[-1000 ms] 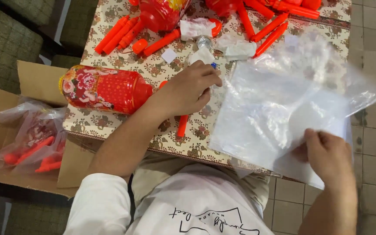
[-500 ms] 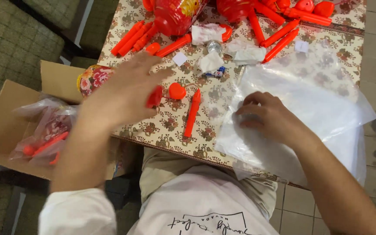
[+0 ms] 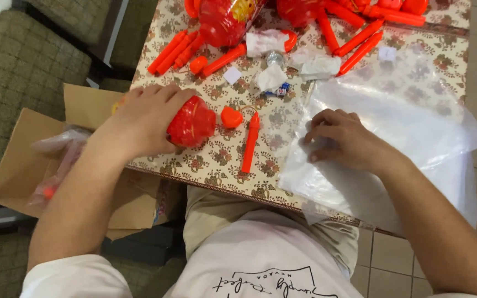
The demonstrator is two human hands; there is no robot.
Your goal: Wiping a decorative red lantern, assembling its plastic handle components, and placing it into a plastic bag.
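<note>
A red plastic lantern (image 3: pixel 190 122) lies on its side at the table's (image 3: pixel 216 160) near left edge, long axis left-right, top pointing right. The left hand (image 3: pixel 139 118) clamps over it, now drawn closer. The right hand (image 3: pixel 340 138) presses curled fingers onto clear plastic bags (image 3: pixel 415 132), no longer lifting them.

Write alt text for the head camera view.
Seen from above, a seated person's left hand grips a red plastic lantern body on a floral tablecloth, while the right hand presses on clear plastic bags. Orange sticks lie around; a cardboard box sits at left.
</note>
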